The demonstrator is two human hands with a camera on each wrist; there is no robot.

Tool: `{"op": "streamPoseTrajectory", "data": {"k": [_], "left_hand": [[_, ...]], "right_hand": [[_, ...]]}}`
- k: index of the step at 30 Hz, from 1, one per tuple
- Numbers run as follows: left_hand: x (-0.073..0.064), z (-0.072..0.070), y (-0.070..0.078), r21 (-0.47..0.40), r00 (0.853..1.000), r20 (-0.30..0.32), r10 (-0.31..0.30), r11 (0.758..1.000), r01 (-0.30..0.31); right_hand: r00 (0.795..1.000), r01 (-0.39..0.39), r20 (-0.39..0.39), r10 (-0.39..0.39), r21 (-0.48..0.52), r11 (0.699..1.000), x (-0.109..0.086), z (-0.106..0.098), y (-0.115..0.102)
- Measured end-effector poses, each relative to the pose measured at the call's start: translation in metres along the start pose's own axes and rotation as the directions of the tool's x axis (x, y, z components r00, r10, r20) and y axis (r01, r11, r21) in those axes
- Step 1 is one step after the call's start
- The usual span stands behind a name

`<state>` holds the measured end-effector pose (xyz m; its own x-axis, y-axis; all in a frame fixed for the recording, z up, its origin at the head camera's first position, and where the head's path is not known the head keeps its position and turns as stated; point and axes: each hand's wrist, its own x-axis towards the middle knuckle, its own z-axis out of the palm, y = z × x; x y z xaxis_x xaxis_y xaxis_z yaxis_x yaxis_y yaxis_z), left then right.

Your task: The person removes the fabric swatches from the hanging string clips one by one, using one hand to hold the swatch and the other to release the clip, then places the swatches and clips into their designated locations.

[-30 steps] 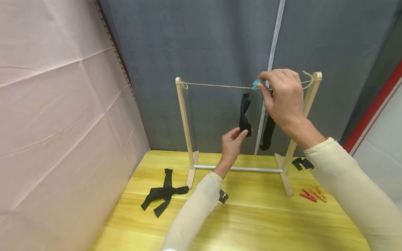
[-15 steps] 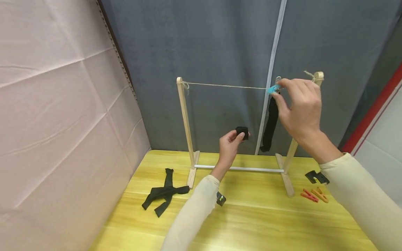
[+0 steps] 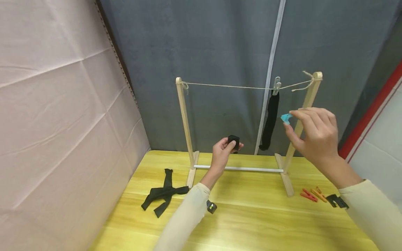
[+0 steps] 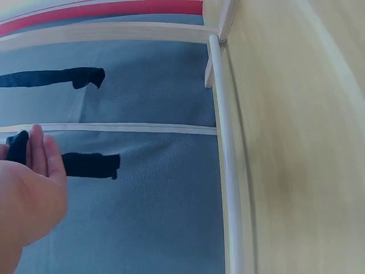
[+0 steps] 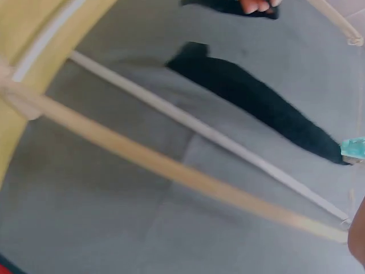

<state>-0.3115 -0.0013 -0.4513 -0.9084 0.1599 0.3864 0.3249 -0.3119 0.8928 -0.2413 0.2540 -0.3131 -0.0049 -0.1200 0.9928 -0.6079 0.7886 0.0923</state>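
My left hand point(image 3: 221, 150) pinches a narrow black sock-like cloth point(image 3: 233, 143) in front of the rack; its end shows past the fingers in the left wrist view. My right hand point(image 3: 317, 134) holds a light blue clothespin point(image 3: 286, 118) between thumb and fingertips, below the line and near the right post. A second black cloth point(image 3: 269, 122) hangs from the string point(image 3: 226, 85), held by a clear grey clothespin point(image 3: 276, 86). The blue clothespin point(image 5: 353, 148) overlaps the top of the hanging cloth point(image 5: 256, 103) in the right wrist view.
The wooden rack has a left post point(image 3: 184, 122), a right post point(image 3: 309, 92) and a white bottom bar point(image 3: 248, 169). Crossed black cloths point(image 3: 164, 191) lie at the table's left. A red clothespin point(image 3: 309, 195) and an orange one point(image 3: 318, 194) lie at the right.
My right hand has moved the blue clothespin right along the string, then down and away from it. My left hand has lowered slightly left, and its cloth has flopped down from upright.
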Motion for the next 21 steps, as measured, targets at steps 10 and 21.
{"op": "streamPoseTrajectory", "data": {"k": [10, 21], "left_hand": [[-0.014, -0.039, 0.003, 0.070, 0.996, 0.033, -0.087, 0.994, 0.085], [-0.038, -0.080, -0.003, 0.106, 0.983, 0.017, -0.185, 0.977, 0.183]], "right_hand": [[1.000, -0.001, -0.027, 0.000, -0.020, 1.000, -0.048, -0.022, 0.020], [0.708, -0.230, 0.634, 0.311, -0.210, 0.950, -0.107, -0.074, 0.058]]}}
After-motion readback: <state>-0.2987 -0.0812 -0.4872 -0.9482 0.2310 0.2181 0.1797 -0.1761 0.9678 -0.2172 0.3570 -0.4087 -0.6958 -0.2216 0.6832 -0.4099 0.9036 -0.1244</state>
